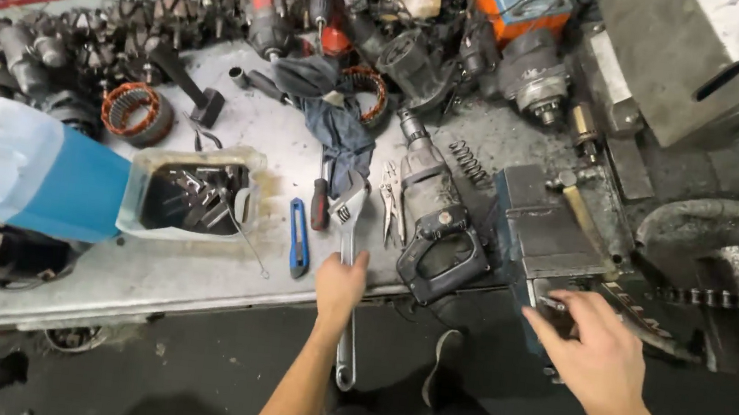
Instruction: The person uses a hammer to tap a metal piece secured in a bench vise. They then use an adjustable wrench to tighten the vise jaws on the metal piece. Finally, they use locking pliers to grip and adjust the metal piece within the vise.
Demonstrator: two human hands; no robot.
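cluttered and oil-stained, the grey metal workbench (pixel 195 276) fills the head view, with a dark floor below its front edge and red shelving at the top left.

left hand (pixel 340 288) is curled around the shaft of a long silver adjustable wrench (pixel 350 233); the wrench's jaw end lies on the bench just beyond the knuckles, while its handle end hangs past the bench edge below the wrist. a blue-handled utility knife (pixel 296 238) lies just left of that hand, and a red-handled screwdriver (pixel 321 204) sits beside the wrench head. silver locking pliers (pixel 391 203) lie just right of the wrench.

right hand (pixel 591 339) is off to the right, well apart from the wrench, fingers (pixel 553 304) bent and tips touching the front of a blue-grey bench vise (pixel 538 231); whether it pinches anything i cannot tell. between the two hands rests a large dark grey impact wrench (pixel 432 224) with a d-shaped handle.

further left stands a cut-open clear plastic tub (pixel 190 192) holding dark metal bits, next to a white and blue plastic jug (pixel 26 168) on its side.
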